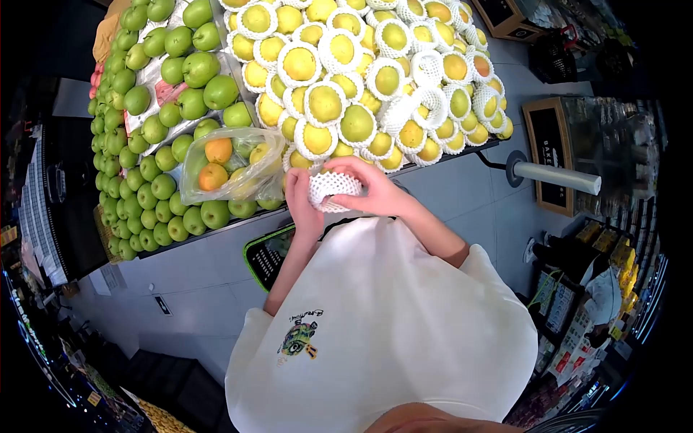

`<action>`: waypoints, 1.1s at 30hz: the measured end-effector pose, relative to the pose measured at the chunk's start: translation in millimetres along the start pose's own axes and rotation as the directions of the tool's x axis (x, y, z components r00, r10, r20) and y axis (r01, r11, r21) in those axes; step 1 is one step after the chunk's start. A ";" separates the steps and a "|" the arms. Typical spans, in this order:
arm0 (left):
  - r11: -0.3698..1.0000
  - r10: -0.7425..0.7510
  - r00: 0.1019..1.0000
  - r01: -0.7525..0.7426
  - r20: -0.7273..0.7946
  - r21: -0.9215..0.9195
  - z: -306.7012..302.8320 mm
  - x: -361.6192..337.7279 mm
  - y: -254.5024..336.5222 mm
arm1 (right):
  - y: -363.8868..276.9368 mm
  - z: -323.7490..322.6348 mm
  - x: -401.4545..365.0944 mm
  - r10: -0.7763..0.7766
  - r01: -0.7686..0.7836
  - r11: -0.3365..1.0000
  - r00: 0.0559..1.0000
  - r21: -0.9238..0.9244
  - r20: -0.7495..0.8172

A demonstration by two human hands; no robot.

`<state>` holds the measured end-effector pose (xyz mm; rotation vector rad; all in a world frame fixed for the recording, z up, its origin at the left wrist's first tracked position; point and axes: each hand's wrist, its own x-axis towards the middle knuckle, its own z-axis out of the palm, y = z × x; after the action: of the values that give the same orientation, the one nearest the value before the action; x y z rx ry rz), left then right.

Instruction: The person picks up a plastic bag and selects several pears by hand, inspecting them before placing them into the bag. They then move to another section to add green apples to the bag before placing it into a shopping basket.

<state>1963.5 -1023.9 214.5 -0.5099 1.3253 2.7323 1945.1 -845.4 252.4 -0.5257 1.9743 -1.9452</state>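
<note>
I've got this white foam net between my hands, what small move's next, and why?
Perhaps tilt the foam net slightly to show its opening: the right hand curls around it, the left hand is beside it, and I can't tell whether it holds fruit.

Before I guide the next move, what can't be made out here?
All in the head view:
- Foam net: inside hidden by its wall and the right hand.
- Plastic bag: exact fruit count, obscured by crumpled film.
- Basket: partly hidden by the left forearm.
- Shirt lettering: too small.
</note>
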 end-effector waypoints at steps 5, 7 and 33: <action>0.981 0.006 0.939 -0.073 0.343 0.181 9.8 4.7 -31.1 | 4.3 -56.4 -21.5 0.035 0.075 0.955 0.932 0.288 -0.361; 0.967 -0.029 0.901 -0.084 0.432 0.240 7.4 5.5 -38.3 | 8.0 -98.9 -29.0 0.105 0.066 0.935 0.886 0.348 -0.452; 0.936 -0.133 0.914 -0.011 0.383 0.353 69.8 -13.4 -75.3 | -6.0 -372.6 13.3 -0.396 -0.174 0.876 0.270 -0.450 -0.877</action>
<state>1972.5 -921.5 202.3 0.0408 1.5830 2.2958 1758.1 -523.1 267.2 0.7672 3.2839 -2.0274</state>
